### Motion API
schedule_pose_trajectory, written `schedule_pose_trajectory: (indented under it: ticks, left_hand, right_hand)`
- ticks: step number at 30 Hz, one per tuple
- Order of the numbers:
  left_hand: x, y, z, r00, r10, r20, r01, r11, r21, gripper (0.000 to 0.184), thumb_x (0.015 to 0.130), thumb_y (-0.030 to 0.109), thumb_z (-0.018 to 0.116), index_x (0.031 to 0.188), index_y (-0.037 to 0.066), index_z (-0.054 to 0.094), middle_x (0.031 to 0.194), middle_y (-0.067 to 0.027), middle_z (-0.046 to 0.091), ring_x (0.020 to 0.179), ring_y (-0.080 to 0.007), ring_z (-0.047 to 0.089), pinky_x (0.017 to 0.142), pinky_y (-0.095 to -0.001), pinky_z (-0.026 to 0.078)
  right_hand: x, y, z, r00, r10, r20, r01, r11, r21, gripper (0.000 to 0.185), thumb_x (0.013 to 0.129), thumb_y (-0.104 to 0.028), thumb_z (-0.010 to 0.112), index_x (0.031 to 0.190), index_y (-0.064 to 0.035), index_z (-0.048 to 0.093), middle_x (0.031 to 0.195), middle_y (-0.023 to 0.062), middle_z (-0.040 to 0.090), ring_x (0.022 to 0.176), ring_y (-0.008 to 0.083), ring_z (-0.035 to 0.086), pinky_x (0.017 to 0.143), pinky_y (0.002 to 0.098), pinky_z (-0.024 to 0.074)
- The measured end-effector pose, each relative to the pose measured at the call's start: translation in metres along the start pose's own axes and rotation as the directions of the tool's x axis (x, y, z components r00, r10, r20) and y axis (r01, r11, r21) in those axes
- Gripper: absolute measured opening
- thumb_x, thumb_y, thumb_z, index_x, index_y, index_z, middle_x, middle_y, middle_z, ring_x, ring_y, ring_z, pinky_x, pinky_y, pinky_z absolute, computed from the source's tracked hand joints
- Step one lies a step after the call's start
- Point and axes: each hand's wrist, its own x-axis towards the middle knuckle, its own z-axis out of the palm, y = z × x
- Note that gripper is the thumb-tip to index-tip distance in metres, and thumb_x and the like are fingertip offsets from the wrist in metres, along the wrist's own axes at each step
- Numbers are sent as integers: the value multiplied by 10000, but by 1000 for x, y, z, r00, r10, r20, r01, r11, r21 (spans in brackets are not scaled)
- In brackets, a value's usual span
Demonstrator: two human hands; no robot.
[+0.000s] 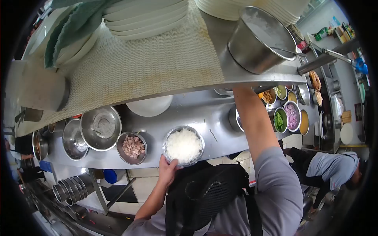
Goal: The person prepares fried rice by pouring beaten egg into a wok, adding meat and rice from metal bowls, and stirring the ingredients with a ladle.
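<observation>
Near the counter's front edge, my left hand (168,169) grips the rim of a metal bowl (200,157) filled with white shredded or grain-like food (183,144). My right forearm (252,118) reaches forward under the upper shelf, and the shelf hides that hand. Left of the bowl I hold stands a metal bowl of diced pinkish meat (133,147). A white plate (150,105) lies behind, partly under the shelf. Just left of my right forearm is a metal container (234,118), partly hidden.
The upper shelf (157,88) holds stacked white plates (145,19) and a steel pot (254,47). Empty metal bowls (101,128) stand at left. Bowls of green pieces (279,120) and purple onion (291,117) stand at right. Another person (330,169) bends at far right.
</observation>
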Motion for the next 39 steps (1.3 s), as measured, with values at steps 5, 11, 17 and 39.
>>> schedule_pose_trajectory:
  ticks: [5, 11, 17, 39]
  left_hand:
    - [-28, 5, -19, 998, 61, -1, -61, 998, 8, 449, 874, 0, 600, 1275, 44, 402, 1209, -122, 578, 1022, -215, 641, 723, -318, 600]
    - [-44, 23, -14, 977, 211, 12, -209, 972, -109, 500, 877, -45, 583, 1328, 52, 391, 1247, -127, 564, 1058, -245, 622, 792, -384, 585]
    - [-59, 39, 3, 950, 303, 72, -302, 953, -34, 536, 895, -47, 570, 1374, 64, 357, 1327, -126, 513, 1130, -255, 584, 821, -410, 572]
    - [-51, -110, 211, 703, -188, 686, -381, 715, 586, 522, 860, 21, 628, 1327, 85, 404, 1245, -104, 558, 1022, -218, 606, 729, -345, 539]
  right_hand:
    - [38, 73, 25, 865, -501, -6, 487, 843, -228, 268, 873, -207, 616, 1049, -5, 639, 912, 130, 683, 753, 258, 682, 658, 349, 564]
    - [-126, -21, -30, 980, 104, 169, -66, 974, -215, 248, 827, -125, 613, 985, 66, 625, 881, 161, 659, 730, 254, 669, 581, 341, 574]
    - [-291, -41, -107, 894, 410, 179, -407, 912, -60, 296, 807, -60, 597, 1009, 154, 564, 965, 243, 649, 732, 287, 694, 523, 367, 606]
    - [-614, 80, -526, 627, 429, -651, -575, 818, -15, 253, 845, -213, 640, 1019, -30, 654, 926, 155, 700, 686, 229, 697, 620, 377, 545]
